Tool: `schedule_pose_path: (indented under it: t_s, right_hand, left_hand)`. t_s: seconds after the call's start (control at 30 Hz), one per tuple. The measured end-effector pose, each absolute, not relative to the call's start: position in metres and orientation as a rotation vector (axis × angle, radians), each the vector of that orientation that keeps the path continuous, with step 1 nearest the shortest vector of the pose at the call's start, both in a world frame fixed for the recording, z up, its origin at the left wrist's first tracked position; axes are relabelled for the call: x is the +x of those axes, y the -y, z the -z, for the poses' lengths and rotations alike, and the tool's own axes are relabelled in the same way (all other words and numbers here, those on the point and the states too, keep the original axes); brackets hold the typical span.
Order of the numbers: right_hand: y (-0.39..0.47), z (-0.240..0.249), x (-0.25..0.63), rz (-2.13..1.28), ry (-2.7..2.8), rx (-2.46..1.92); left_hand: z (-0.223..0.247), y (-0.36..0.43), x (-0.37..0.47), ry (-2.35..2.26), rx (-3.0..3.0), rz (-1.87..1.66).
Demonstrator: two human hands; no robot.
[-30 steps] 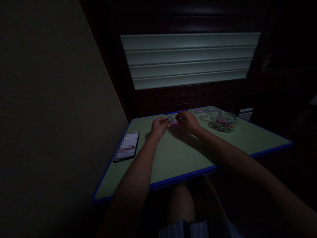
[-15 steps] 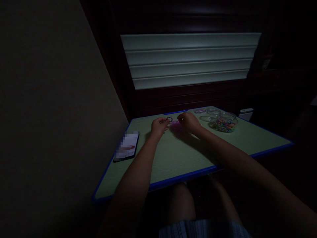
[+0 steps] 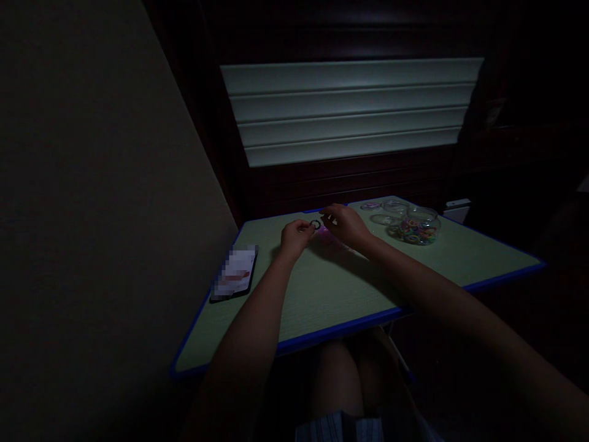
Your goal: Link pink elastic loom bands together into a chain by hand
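Observation:
Between the thumb and fingers of my left hand (image 3: 294, 237) is a small dark ring (image 3: 315, 224), like a hair tie, held upright above the table. My right hand (image 3: 344, 223) is just to the right of the ring, its fingers bent towards it. Its fingertips are close together, and whatever they may pinch is too small and dim to make out. Beneath the right hand lies a pink, shiny thing (image 3: 326, 234), partly covered by the hand; its kind is unclear.
A clear jar (image 3: 422, 226) of colourful small rings stands on the right of the blue-edged table (image 3: 331, 294). Clear round lids or dishes (image 3: 386, 218) lie beside it. A phone (image 3: 235, 271) lies at the left edge, near the wall. A slatted panel (image 3: 354, 110) is behind.
My right hand has moved left and slightly up, closer to the ring. My left hand still holds the ring, which has turned a little and dropped slightly.

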State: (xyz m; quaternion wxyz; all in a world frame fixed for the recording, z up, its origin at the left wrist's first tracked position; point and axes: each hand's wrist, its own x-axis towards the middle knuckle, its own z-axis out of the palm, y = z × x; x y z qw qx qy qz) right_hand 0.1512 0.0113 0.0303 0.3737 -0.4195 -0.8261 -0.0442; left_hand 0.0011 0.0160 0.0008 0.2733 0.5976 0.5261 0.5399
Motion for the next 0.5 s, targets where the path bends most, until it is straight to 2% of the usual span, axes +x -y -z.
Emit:
schedule_pose_path:
  t_s: [0.27,0.5]
  right_hand:
    - [-0.0061,-0.0272,0.1507,0.121,2.221,-1.069]
    - [-0.0043,-0.0302,0.1496,0.166,2.242,-1.115]
  left_hand:
    - [0.0003,-0.0187,-0.0025,-1.52,2.022,-1.466]
    - [-0.0027,-0.0121,-0.0003,-1.516,2.089,-1.434]
